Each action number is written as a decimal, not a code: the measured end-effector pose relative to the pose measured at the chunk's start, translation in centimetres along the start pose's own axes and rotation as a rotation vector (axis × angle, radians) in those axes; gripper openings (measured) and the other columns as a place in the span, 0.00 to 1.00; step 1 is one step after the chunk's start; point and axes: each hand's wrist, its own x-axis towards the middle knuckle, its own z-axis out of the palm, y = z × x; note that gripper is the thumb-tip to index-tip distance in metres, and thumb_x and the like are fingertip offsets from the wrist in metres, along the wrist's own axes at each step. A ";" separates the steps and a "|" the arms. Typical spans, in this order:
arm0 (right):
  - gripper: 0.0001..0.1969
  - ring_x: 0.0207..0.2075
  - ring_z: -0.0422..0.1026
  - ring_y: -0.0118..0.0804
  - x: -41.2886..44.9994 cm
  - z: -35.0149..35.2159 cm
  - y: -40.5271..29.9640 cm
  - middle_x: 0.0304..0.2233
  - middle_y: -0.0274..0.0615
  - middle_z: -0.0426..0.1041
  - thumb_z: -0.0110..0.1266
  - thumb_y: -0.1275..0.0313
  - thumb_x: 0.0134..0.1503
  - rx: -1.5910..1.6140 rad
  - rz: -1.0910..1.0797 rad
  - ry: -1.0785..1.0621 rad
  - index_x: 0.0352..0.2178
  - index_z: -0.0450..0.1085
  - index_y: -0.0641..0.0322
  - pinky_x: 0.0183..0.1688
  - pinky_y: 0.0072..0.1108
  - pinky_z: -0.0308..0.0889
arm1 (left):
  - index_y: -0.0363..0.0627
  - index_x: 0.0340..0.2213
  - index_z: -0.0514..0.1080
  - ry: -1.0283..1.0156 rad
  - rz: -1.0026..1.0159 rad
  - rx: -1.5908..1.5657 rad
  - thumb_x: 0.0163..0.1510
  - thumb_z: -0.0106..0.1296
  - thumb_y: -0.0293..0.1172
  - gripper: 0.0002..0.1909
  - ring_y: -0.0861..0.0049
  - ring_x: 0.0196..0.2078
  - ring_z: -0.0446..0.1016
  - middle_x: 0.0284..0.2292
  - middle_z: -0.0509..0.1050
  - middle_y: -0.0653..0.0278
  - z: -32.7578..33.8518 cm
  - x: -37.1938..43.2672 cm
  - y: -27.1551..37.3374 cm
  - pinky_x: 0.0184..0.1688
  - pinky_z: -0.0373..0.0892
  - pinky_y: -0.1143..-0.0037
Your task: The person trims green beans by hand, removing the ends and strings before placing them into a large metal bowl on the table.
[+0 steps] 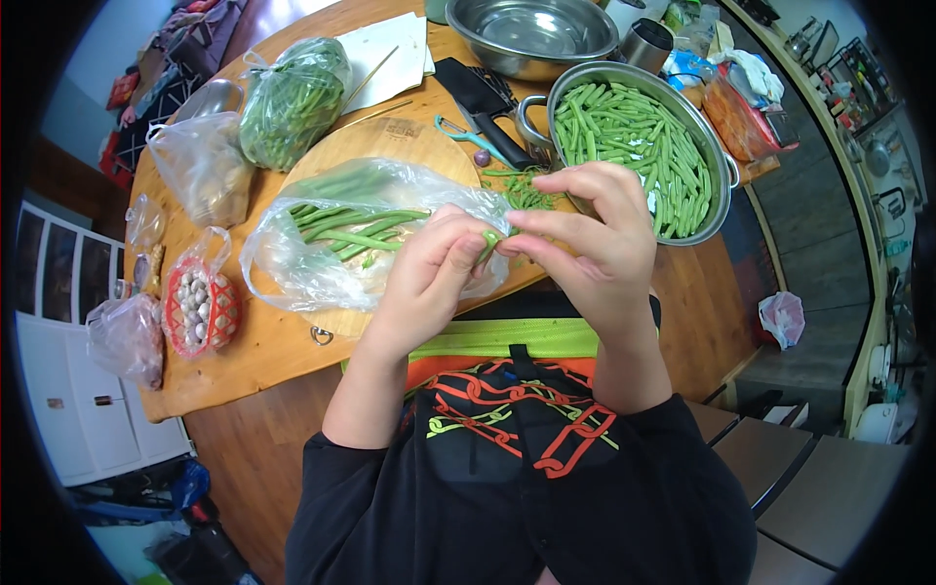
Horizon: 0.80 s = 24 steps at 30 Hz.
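Note:
My left hand [439, 270] holds a green bean [488, 247] whose short end sticks out past the thumb. The thumb and forefinger of my right hand [596, 241] close around the tip of that bean; its other fingers are spread. Beneath and beyond my left hand lies an open clear plastic bag [274, 270], with several long green beans [358, 227] inside. The bag rests on a round wooden cutting board [439, 150]. A small heap of trimmed bean ends [528, 191] is behind my hands. To the right, a steel two-handled pot [720, 212] contains many snapped green bean pieces [629, 131].
A black cleaver [468, 84], a turquoise peeler [468, 135] and a small purple bulb [482, 157] lie behind the board. A steel basin [530, 33] stands farther back. Bagged greens [296, 102] and a red basket of garlic [197, 311] occupy the table's left side.

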 end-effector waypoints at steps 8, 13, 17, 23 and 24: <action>0.12 0.43 0.72 0.40 0.3 1.0 -0.1 0.32 0.28 0.74 0.71 0.74 0.34 -0.037 -0.120 -0.024 0.24 0.79 0.49 0.43 0.30 0.68 | 0.39 0.40 0.78 -0.007 0.138 0.289 0.63 0.50 0.31 0.11 0.73 0.32 0.68 0.28 0.74 0.62 -0.9 0.0 1.0 0.39 0.64 0.74; 0.11 0.44 0.73 0.38 0.5 1.8 -0.7 0.33 0.26 0.73 0.69 0.73 0.36 -0.046 -0.174 -0.036 0.24 0.76 0.48 0.43 0.30 0.66 | 0.38 0.47 0.77 0.110 -0.227 -0.213 0.65 0.52 0.31 0.13 0.85 0.30 0.68 0.30 0.74 0.71 -1.3 -1.3 1.6 0.34 0.65 0.81; 0.10 0.46 0.73 0.37 0.5 1.9 -1.5 0.36 0.26 0.72 0.67 0.72 0.40 0.042 -0.183 -0.192 0.25 0.74 0.48 0.45 0.31 0.64 | 0.37 0.59 0.67 0.280 -0.214 -0.503 0.69 0.45 0.41 0.24 0.89 0.33 0.65 0.33 0.73 0.71 -2.9 -1.4 0.5 0.39 0.63 0.85; 0.08 0.50 0.69 0.43 0.9 4.1 -0.8 0.38 0.35 0.71 0.66 0.71 0.47 -0.150 -0.082 -0.280 0.29 0.73 0.55 0.50 0.34 0.62 | 0.35 0.64 0.59 0.188 -0.236 -0.377 0.71 0.39 0.44 0.29 0.88 0.32 0.64 0.32 0.74 0.70 -3.9 -2.0 2.0 0.35 0.59 0.86; 0.08 0.50 0.69 0.43 0.8 4.4 -0.7 0.38 0.35 0.71 0.66 0.71 0.47 -0.161 -0.097 -0.286 0.29 0.73 0.55 0.50 0.34 0.62 | 0.33 0.64 0.58 0.150 -0.236 -0.341 0.71 0.38 0.43 0.29 0.87 0.31 0.65 0.31 0.74 0.68 -4.0 -2.2 2.2 0.35 0.59 0.85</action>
